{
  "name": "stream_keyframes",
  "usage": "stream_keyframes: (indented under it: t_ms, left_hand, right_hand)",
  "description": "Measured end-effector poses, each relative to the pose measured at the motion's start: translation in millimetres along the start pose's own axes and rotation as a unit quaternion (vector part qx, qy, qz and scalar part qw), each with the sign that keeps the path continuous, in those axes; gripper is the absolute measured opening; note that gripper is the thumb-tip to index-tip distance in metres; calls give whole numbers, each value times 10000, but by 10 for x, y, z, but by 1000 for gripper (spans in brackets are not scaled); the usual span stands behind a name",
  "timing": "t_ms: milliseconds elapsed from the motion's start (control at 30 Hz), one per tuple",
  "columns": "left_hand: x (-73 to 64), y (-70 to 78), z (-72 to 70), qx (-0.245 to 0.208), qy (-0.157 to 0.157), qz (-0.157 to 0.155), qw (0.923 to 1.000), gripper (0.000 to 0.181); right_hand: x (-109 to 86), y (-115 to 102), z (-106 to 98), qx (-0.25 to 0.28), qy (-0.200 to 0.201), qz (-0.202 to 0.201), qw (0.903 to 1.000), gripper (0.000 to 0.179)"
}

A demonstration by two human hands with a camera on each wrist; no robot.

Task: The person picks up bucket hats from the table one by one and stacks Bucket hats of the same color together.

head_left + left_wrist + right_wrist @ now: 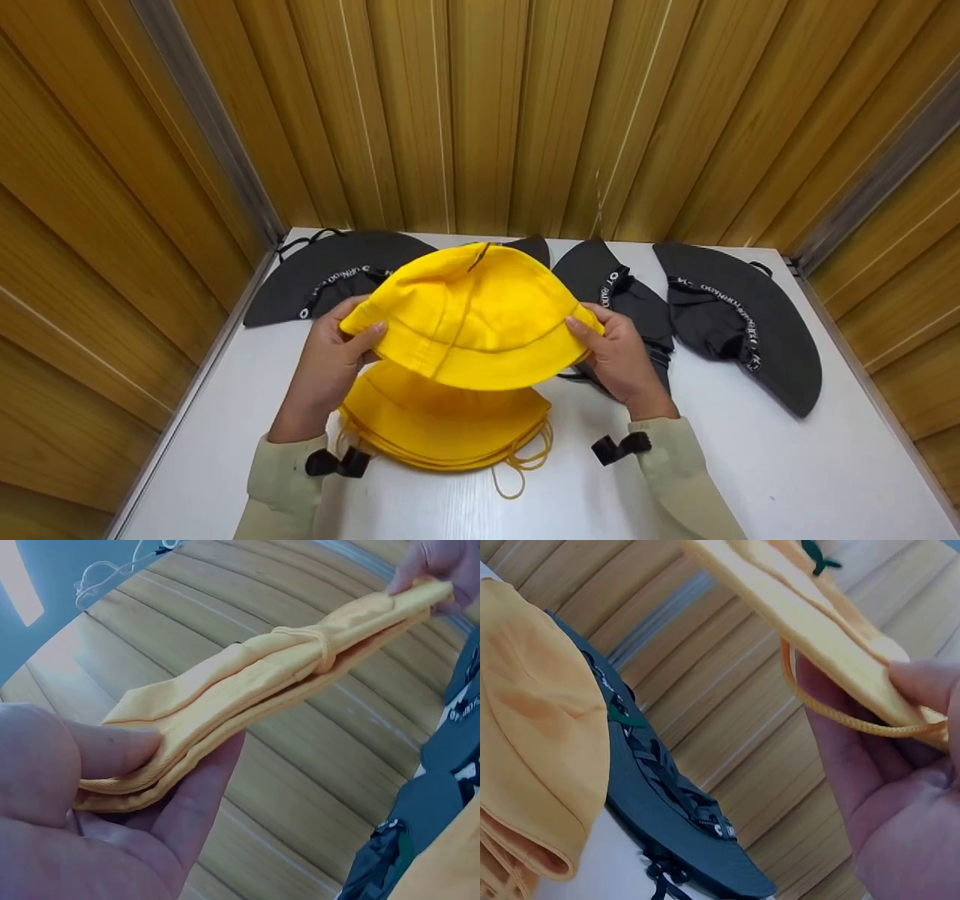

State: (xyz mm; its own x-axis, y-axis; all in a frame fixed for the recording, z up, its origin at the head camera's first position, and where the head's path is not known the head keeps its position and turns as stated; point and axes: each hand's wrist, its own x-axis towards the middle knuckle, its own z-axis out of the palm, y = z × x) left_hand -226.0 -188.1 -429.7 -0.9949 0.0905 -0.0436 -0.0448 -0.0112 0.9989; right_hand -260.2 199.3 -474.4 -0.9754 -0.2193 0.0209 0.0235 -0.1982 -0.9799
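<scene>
The left hand (334, 351) and right hand (621, 352) pinch opposite ends of the raised yellow hat (499, 307), its long axis spanning crosswise between them, above the stacked yellow hats (446, 424).

Pale green fabric sleeves (285, 476) reach over the white surface (765, 465); the bare left hand (330, 345) is nearer its left edge, the bare right hand (619, 351) nearer its right, both pinching, thumbs (367, 339) uppermost.
</scene>
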Motion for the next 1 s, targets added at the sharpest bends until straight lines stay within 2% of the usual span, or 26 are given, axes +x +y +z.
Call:
stream_keyframes:
  t_ms: [100, 267, 433, 533, 667, 900, 1000]
  left_hand:
    - [-32, -62, -66, 383, 273, -133, 9988, 47]
    - [-77, -182, -137, 911, 627, -370, 9932, 50]
    - [-107, -317, -175, 1636, 927, -705, 9796, 53]
    - [-134, -417, -202, 2000, 1017, -884, 9705, 54]
    - [-174, -561, -233, 2387, 1047, -1003, 9602, 51]
    - [-194, -720, -227, 2951, 1064, -1098, 9432, 39]
    - [-198, -761, -228, 3138, 1080, -1102, 9369, 37]
  right_hand:
    - [-48, 28, 90, -331, 101, 17, 9994, 46]
    - [-135, 204, 212, -993, 438, 168, 9939, 41]
    - [-200, 413, 304, -1628, 725, 210, 9838, 44]
    - [-237, 531, 344, -1926, 704, 243, 9784, 46]
    - [-281, 665, 387, -2465, 698, 288, 9662, 45]
    - [-298, 783, 410, -3560, 1023, 283, 9284, 38]
    - [-300, 821, 401, -3708, 1007, 216, 9230, 37]
